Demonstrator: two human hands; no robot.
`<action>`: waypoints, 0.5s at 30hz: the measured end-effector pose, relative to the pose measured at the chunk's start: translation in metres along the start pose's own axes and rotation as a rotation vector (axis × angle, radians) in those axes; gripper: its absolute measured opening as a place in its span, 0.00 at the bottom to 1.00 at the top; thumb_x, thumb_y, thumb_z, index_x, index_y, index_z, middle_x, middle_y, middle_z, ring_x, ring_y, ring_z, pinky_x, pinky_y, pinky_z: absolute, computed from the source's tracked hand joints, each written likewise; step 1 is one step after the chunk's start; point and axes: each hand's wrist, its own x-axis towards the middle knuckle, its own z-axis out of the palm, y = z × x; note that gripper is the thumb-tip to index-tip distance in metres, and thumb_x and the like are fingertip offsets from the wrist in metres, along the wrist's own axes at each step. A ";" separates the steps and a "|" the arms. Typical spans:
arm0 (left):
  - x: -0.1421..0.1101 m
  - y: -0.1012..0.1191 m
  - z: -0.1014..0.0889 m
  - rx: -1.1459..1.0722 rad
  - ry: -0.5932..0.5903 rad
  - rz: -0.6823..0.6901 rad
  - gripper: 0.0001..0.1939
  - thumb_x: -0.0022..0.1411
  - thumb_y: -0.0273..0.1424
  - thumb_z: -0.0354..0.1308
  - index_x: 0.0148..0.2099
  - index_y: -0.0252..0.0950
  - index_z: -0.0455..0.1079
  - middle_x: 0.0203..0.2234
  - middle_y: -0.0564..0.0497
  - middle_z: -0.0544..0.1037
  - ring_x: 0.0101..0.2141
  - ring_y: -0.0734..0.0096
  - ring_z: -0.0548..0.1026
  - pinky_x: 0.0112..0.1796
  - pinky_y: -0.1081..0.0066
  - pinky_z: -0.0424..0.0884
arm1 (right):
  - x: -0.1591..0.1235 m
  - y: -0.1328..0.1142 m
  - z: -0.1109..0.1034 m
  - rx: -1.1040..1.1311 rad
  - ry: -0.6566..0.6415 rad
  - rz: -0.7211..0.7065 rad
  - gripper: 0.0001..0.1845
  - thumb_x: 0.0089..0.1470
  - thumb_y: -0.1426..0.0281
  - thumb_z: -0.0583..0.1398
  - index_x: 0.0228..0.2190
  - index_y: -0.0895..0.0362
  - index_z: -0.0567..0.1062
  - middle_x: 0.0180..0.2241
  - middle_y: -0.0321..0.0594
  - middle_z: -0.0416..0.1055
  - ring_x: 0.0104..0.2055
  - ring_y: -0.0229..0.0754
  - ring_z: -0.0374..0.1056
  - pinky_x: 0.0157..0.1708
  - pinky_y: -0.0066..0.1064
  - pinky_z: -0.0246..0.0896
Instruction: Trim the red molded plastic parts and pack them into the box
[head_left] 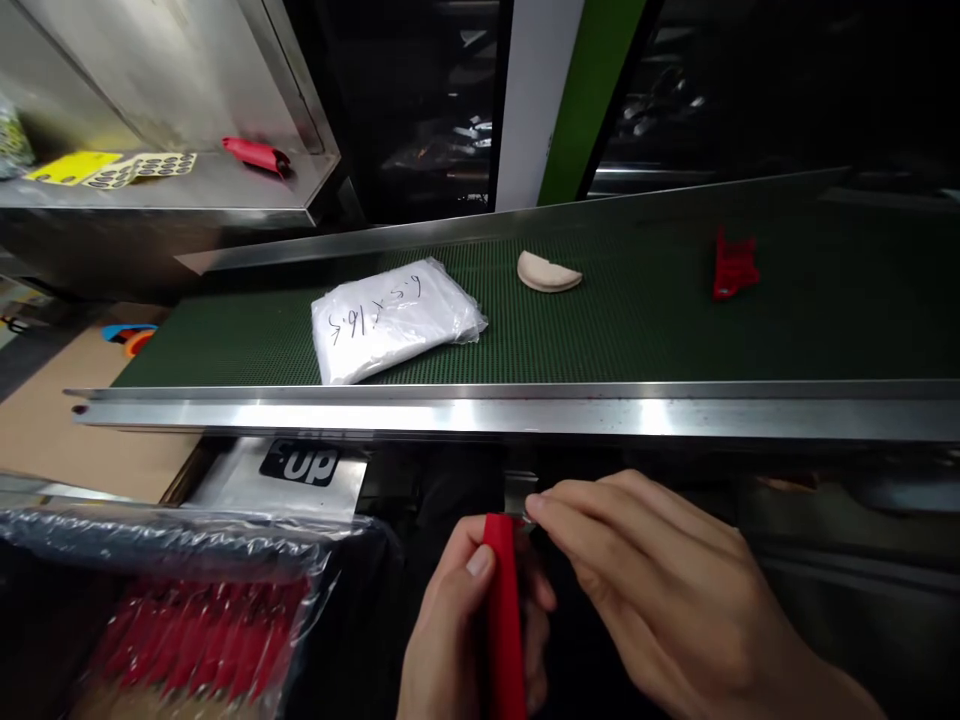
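Observation:
My left hand [450, 620] is closed around a long, narrow red-handled piece [504, 620], held nearly upright with the thumb along its side. A flat, shiny metal part [519, 490] shows just above its top end; whether the two are joined is hard to see. My right hand [667, 590] comes in from the right, its fingers pressed together and the fingertips at a small shiny bit beside the top of the red piece. What those fingertips pinch, if anything, is too small to make out.
Ahead runs a green conveyor belt [630, 330] with a metal edge. It carries a white plastic-wrapped packet [397, 315], a beige half-round piece [547, 273] and a red part [733, 265]. A plastic-lined box [330, 560] with several red pieces [210, 635] stands lower left.

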 end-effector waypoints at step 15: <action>-0.001 -0.003 0.003 -0.008 0.005 0.004 0.14 0.68 0.41 0.48 0.39 0.36 0.65 0.30 0.51 0.73 0.17 0.82 0.64 0.17 0.82 0.64 | -0.004 0.000 -0.005 -0.045 0.028 -0.024 0.19 0.56 0.81 0.56 0.48 0.64 0.74 0.41 0.49 0.75 0.37 0.46 0.69 0.34 0.39 0.67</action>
